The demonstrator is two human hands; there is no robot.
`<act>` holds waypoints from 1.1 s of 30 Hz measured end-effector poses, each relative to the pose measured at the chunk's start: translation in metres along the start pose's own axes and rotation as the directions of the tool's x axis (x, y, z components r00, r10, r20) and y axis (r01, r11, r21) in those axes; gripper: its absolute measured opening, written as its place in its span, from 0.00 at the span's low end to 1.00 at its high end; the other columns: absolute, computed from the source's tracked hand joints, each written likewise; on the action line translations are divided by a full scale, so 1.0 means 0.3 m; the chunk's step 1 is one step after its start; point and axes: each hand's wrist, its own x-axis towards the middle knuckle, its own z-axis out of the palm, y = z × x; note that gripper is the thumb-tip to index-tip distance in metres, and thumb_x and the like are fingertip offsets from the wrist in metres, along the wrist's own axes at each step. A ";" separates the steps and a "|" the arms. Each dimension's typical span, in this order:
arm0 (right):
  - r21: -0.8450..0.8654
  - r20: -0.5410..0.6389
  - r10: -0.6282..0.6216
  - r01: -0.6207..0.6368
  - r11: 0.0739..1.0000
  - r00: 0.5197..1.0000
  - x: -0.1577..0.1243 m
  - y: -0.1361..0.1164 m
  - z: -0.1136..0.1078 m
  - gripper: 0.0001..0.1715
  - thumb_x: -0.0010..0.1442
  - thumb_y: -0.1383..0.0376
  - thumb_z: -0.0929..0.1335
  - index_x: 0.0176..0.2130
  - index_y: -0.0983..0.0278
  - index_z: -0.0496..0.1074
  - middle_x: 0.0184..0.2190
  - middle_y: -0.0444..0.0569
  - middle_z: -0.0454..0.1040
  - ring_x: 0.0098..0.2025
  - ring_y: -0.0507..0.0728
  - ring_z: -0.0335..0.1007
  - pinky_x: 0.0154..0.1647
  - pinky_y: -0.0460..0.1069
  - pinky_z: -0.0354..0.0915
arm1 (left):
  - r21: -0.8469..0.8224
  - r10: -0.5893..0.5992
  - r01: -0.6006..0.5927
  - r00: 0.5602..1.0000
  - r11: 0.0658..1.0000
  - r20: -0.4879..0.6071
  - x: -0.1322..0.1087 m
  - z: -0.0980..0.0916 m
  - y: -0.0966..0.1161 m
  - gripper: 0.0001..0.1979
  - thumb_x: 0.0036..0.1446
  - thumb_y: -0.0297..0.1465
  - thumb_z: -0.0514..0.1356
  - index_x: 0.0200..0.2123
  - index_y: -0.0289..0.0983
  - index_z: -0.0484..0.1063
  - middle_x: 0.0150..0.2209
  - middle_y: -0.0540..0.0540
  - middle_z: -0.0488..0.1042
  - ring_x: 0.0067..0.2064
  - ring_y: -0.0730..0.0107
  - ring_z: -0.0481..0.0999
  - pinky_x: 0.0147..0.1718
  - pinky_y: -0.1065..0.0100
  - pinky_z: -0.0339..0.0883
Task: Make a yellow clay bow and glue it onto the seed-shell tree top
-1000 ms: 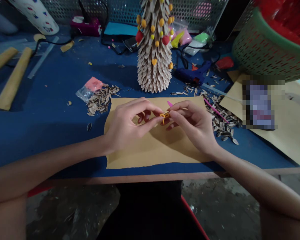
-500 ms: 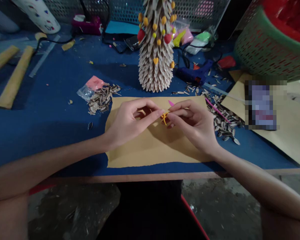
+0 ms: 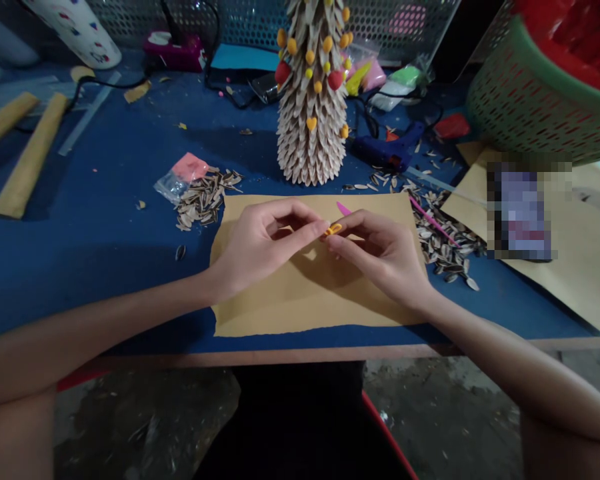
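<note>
My left hand [image 3: 275, 237] pinches a small yellow clay bow [image 3: 334, 229] between thumb and fingertips, over a sheet of brown paper [image 3: 260, 310]. From the other side, my right hand [image 3: 385, 250] closes its thumb and forefinger on the bow's loops. Part of the bow is hidden by the fingertips. A pink pointed tool [image 3: 343, 209] pokes out behind my right hand, its rest covered. Just beyond the paper stands a cone-shaped tree of pale seed husks [image 3: 313, 150], dotted with orange, yellow and red ornaments.
Sunflower seeds [image 3: 203, 200] lie left of the paper by a bag of pink clay [image 3: 190, 167], and more seeds [image 3: 453, 257] lie right. A blue glue gun [image 3: 393, 148], a phone [image 3: 523, 213] and a green basket [image 3: 545, 100] are on the right. Cardboard strips [image 3: 33, 157] lie left.
The dangling yellow strands have been gathered into a flatter looped shape between my fingertips. My right hand has shifted slightly left and down, its fingers more closed; my left hand has barely moved.
</note>
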 end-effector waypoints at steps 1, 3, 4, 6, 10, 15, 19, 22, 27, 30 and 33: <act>0.011 0.005 -0.001 0.001 1.000 1.000 0.001 0.001 0.000 0.10 0.59 0.59 0.75 0.34 0.64 0.75 0.32 0.45 0.77 0.32 0.50 0.74 0.34 0.46 0.72 | -0.002 -0.003 0.003 1.000 1.000 0.003 0.000 0.000 -0.001 0.08 0.60 0.34 0.64 0.32 0.36 0.77 0.33 0.47 0.80 0.36 0.69 0.80 0.34 0.72 0.73; 0.021 0.008 -0.002 0.002 1.000 1.000 0.002 0.003 -0.001 0.11 0.58 0.58 0.75 0.34 0.64 0.75 0.32 0.45 0.77 0.31 0.50 0.75 0.34 0.46 0.72 | 0.003 -0.007 0.007 1.000 1.000 0.008 -0.001 -0.001 -0.003 0.08 0.60 0.35 0.64 0.33 0.36 0.77 0.33 0.47 0.80 0.36 0.70 0.79 0.34 0.72 0.73; 0.018 0.008 -0.002 0.001 1.000 1.000 0.002 0.003 -0.001 0.11 0.58 0.58 0.75 0.33 0.64 0.75 0.31 0.45 0.77 0.31 0.51 0.75 0.34 0.46 0.72 | 0.008 -0.009 0.009 1.000 1.000 0.011 -0.001 -0.001 -0.004 0.09 0.60 0.36 0.64 0.33 0.36 0.77 0.33 0.47 0.80 0.36 0.70 0.79 0.34 0.72 0.73; 0.005 0.006 -0.002 0.002 1.000 1.000 0.003 0.001 -0.002 0.11 0.58 0.58 0.75 0.33 0.64 0.76 0.31 0.45 0.77 0.31 0.51 0.75 0.34 0.46 0.72 | 0.021 -0.010 0.009 1.000 1.000 0.015 -0.001 -0.002 -0.007 0.10 0.60 0.37 0.64 0.33 0.36 0.77 0.33 0.47 0.80 0.36 0.70 0.79 0.34 0.72 0.73; 0.002 0.012 0.003 -0.003 1.000 1.000 0.003 -0.003 -0.002 0.10 0.58 0.59 0.75 0.33 0.63 0.75 0.30 0.45 0.77 0.31 0.50 0.75 0.34 0.46 0.72 | 0.018 0.003 -0.003 1.000 1.000 0.013 0.002 -0.003 -0.013 0.09 0.59 0.36 0.64 0.33 0.36 0.77 0.32 0.48 0.79 0.34 0.71 0.78 0.31 0.72 0.71; 0.027 0.012 0.014 -0.014 1.000 1.000 0.003 0.000 -0.002 0.11 0.57 0.59 0.75 0.32 0.63 0.75 0.30 0.44 0.77 0.32 0.50 0.75 0.34 0.45 0.72 | -0.010 -0.010 0.010 1.000 1.000 0.022 0.006 -0.003 -0.010 0.11 0.58 0.39 0.65 0.31 0.36 0.77 0.32 0.48 0.79 0.34 0.71 0.77 0.31 0.72 0.70; 0.040 0.019 0.028 -0.028 0.999 0.999 0.004 -0.002 -0.006 0.11 0.57 0.59 0.75 0.32 0.63 0.75 0.30 0.44 0.76 0.31 0.50 0.74 0.34 0.45 0.72 | -0.060 -0.012 0.016 0.998 0.998 0.060 0.009 -0.009 -0.003 0.09 0.62 0.33 0.62 0.31 0.37 0.77 0.32 0.49 0.79 0.34 0.73 0.77 0.32 0.73 0.70; 0.052 0.029 0.041 -0.042 0.998 0.999 0.004 -0.007 -0.008 0.11 0.58 0.58 0.75 0.32 0.63 0.75 0.30 0.44 0.76 0.30 0.49 0.73 0.33 0.45 0.72 | -0.105 -0.017 0.025 0.997 0.994 0.077 0.010 -0.011 -0.005 0.06 0.61 0.30 0.62 0.31 0.37 0.77 0.33 0.50 0.80 0.34 0.74 0.77 0.33 0.74 0.70; 0.069 0.043 0.045 -0.048 0.996 0.998 0.004 -0.010 -0.005 0.12 0.58 0.58 0.75 0.32 0.64 0.75 0.29 0.43 0.75 0.30 0.49 0.72 0.33 0.45 0.71 | -0.111 -0.035 0.043 0.997 0.993 0.071 0.010 -0.009 -0.009 0.08 0.60 0.34 0.65 0.31 0.37 0.77 0.33 0.48 0.80 0.34 0.73 0.77 0.33 0.73 0.71; 0.071 0.043 0.041 -0.044 0.996 0.998 0.004 -0.007 -0.003 0.12 0.57 0.58 0.76 0.32 0.64 0.75 0.30 0.43 0.75 0.30 0.49 0.72 0.34 0.45 0.71 | -0.102 -0.045 0.052 0.997 0.993 0.068 0.011 -0.008 -0.007 0.11 0.58 0.38 0.67 0.30 0.36 0.76 0.32 0.48 0.80 0.34 0.72 0.78 0.33 0.72 0.71; 0.062 0.044 0.045 -0.048 0.997 0.998 0.004 -0.006 -0.003 0.12 0.57 0.58 0.76 0.33 0.64 0.75 0.30 0.44 0.76 0.30 0.49 0.73 0.33 0.45 0.71 | -0.085 -0.038 0.044 0.997 0.995 0.067 0.011 -0.008 -0.006 0.11 0.58 0.38 0.66 0.30 0.37 0.76 0.32 0.48 0.80 0.34 0.71 0.77 0.33 0.72 0.71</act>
